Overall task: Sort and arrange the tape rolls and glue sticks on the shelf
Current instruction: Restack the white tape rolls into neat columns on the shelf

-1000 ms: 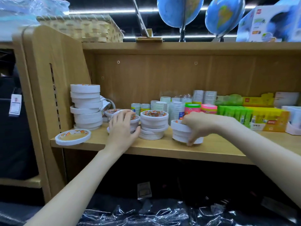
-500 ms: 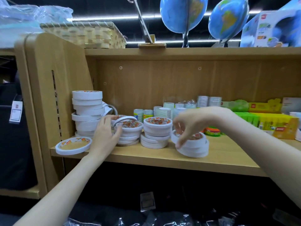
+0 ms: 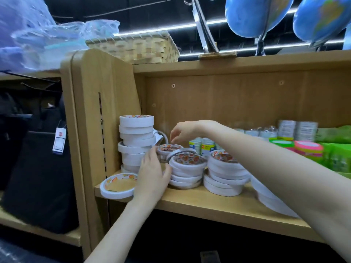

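White tape rolls with orange-printed cores stand in stacks on the wooden shelf (image 3: 209,204). A tall stack (image 3: 135,141) leans at the left wall. One wide roll (image 3: 118,185) lies alone at the front left edge. My left hand (image 3: 152,173) touches the left side of a short stack (image 3: 187,168), thumb against it. My right hand (image 3: 182,132) hovers over a rear roll (image 3: 168,149), fingers drooping and holding nothing. Another short stack (image 3: 226,171) stands to the right. A further stack (image 3: 269,198) is partly hidden under my right forearm. Green glue stick boxes (image 3: 338,158) sit at the far right.
Small bottles (image 3: 201,146) and pink-lidded tubs (image 3: 307,149) stand behind the stacks. The shelf's side panel (image 3: 98,111) closes off the left. A woven basket (image 3: 136,46) and globes (image 3: 254,14) sit on top. A black bag (image 3: 38,168) hangs at left.
My right hand let go of the right stack and swung left, over the rear rolls. My left hand slid to the left side of the short stack. The view moved closer.
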